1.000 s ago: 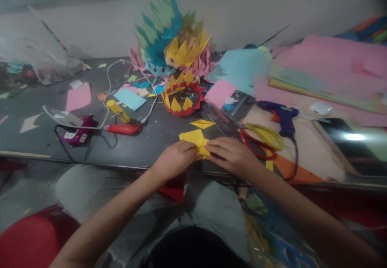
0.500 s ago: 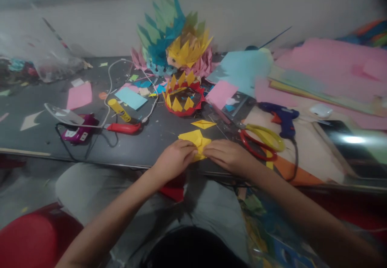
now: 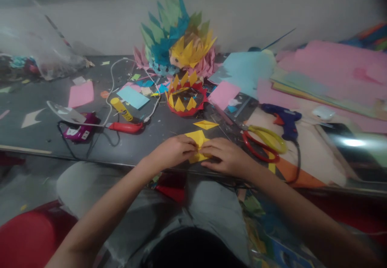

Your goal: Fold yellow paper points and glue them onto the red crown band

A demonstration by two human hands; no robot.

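A partly folded sheet of yellow paper lies near the table's front edge between my hands. My left hand has its fingers curled together at the paper's left side, gripping it. From the right, my right hand bends its fingers over the other side of the paper, and they hide part of the folds. Just beyond sits a small folded yellow paper diamond. Behind that stands a red paper ring with yellow points around it.
To the right are scissors with red and yellow handles and a blue glue gun. At left lie a yellow glue stick, a red cutter-like tool and a purple socket block. Coloured paper crowns stand at the back.
My right hand's fingers have moved left over the paper and spread slightly. My left hand stays at the paper's left side. The whole view has shifted a little.
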